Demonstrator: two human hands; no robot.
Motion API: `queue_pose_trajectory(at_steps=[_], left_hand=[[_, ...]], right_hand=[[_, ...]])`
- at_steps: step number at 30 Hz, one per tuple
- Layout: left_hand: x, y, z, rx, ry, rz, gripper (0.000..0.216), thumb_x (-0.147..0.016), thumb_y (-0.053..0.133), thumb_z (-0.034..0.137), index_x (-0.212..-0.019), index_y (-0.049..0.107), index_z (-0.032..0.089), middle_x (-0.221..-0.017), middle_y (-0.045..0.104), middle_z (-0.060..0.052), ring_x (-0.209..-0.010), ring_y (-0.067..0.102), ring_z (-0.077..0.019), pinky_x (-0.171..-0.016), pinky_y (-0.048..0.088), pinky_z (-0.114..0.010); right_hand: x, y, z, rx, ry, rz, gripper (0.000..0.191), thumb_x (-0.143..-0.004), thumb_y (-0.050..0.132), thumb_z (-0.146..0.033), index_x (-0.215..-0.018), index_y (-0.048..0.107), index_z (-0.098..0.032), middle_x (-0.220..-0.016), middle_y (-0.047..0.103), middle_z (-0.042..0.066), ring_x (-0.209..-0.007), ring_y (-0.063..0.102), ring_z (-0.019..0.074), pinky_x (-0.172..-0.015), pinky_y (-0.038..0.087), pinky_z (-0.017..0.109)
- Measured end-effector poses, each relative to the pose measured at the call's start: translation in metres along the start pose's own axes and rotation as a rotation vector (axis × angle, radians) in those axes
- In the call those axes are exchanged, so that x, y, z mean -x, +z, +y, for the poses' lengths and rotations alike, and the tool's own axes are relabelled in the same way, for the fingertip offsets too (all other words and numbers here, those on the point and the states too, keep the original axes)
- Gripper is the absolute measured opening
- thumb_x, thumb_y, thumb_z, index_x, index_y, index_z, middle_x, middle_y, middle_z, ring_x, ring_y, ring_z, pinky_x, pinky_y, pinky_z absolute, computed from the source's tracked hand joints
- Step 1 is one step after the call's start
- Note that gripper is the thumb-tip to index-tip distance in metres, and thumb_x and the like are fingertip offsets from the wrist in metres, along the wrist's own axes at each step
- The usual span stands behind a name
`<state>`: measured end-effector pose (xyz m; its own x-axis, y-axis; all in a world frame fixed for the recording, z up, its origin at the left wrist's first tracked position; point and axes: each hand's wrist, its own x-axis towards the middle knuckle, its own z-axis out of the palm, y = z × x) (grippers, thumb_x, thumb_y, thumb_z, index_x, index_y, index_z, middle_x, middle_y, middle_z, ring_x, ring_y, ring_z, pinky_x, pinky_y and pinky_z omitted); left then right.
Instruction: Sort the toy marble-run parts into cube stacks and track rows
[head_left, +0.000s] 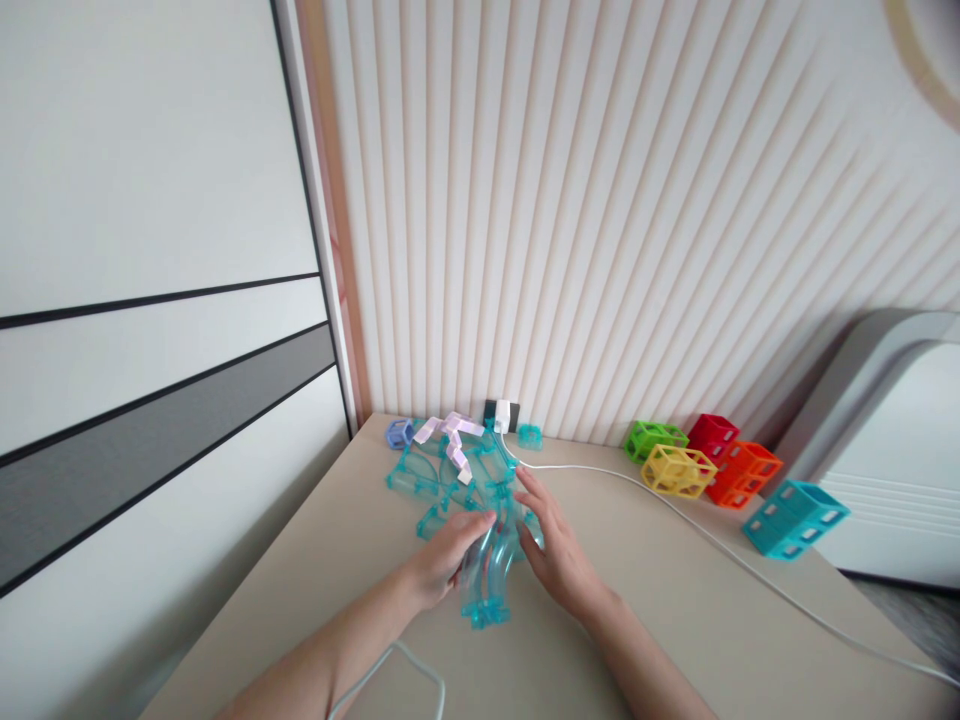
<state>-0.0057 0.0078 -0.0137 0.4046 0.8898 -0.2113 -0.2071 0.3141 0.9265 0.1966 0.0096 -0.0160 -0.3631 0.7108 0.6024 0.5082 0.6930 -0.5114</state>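
My left hand (pixel 448 556) is closed on a clear teal curved track piece (pixel 477 572), with the thumb on top and the fingers hidden underneath. A second curved strip lies alongside it, and teal connectors (pixel 486 612) sit at the near end. My right hand (pixel 553 548) is at the right of the pieces, its fingers apart and curved toward them; whether a fingertip touches one I cannot tell. Beyond the hands lies a pile of similar teal track pieces (pixel 414 474). A pale lilac folded strip (pixel 454 440) rests on top of that pile.
A white plug (pixel 502 416) with a white cable (pixel 600 469) crosses the table to the right. Block frames stand there: green (pixel 654 440), yellow (pixel 676 472), red (pixel 712 436), orange (pixel 742 474), teal (pixel 795 520). A small blue frame (pixel 399 433) stands back left. Another cable (pixel 420 664) hangs by my left forearm.
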Motion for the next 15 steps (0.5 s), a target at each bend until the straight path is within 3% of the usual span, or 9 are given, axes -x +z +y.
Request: queue_pose_trajectory(at_steps=[3, 5, 10, 15], left_hand=[[-0.002, 0.002, 0.002, -0.017, 0.122, 0.075, 0.042, -0.084, 0.062, 0.061, -0.092, 0.063, 0.02, -0.063, 0.059, 0.005, -0.039, 0.039, -0.0056, -0.038, 0.027, -0.019], [-0.003, 0.002, 0.005, -0.023, 0.231, 0.157, 0.042, -0.085, 0.062, 0.061, -0.093, 0.059, 0.02, -0.069, 0.06, 0.005, -0.041, 0.041, -0.0056, -0.038, 0.029, -0.018], [-0.006, 0.0, 0.009, 0.081, 0.396, 0.341, 0.04, -0.08, 0.07, 0.056, -0.096, 0.055, 0.022, -0.084, 0.065, 0.002, -0.056, 0.056, -0.0099, -0.052, 0.045, -0.022], [-0.005, 0.002, 0.011, 0.139, 0.403, 0.265, 0.035, -0.079, 0.074, 0.048, -0.097, 0.062, 0.021, -0.092, 0.072, -0.004, -0.08, 0.068, -0.0199, -0.072, 0.053, -0.03]], right_hand=[[0.0, 0.0, -0.002, -0.003, 0.051, 0.084, 0.047, -0.096, 0.048, -0.019, -0.142, 0.045, -0.027, -0.155, 0.042, 0.009, -0.143, 0.039, 0.0249, -0.114, 0.038, 0.048], [-0.001, -0.001, -0.004, -0.039, 0.098, 0.117, 0.041, -0.098, 0.046, -0.021, -0.138, 0.049, -0.028, -0.149, 0.049, 0.01, -0.138, 0.045, 0.0245, -0.113, 0.04, 0.045], [-0.003, 0.002, -0.01, -0.213, 0.246, 0.059, 0.033, -0.099, 0.048, -0.033, -0.131, 0.057, -0.027, -0.126, 0.066, 0.009, -0.116, 0.063, 0.0243, -0.098, 0.052, 0.039], [-0.002, 0.009, -0.01, -0.385, 0.33, 0.022, 0.047, -0.096, 0.055, -0.043, -0.139, 0.05, -0.028, -0.127, 0.065, 0.009, -0.108, 0.066, 0.0245, -0.095, 0.054, 0.041]])
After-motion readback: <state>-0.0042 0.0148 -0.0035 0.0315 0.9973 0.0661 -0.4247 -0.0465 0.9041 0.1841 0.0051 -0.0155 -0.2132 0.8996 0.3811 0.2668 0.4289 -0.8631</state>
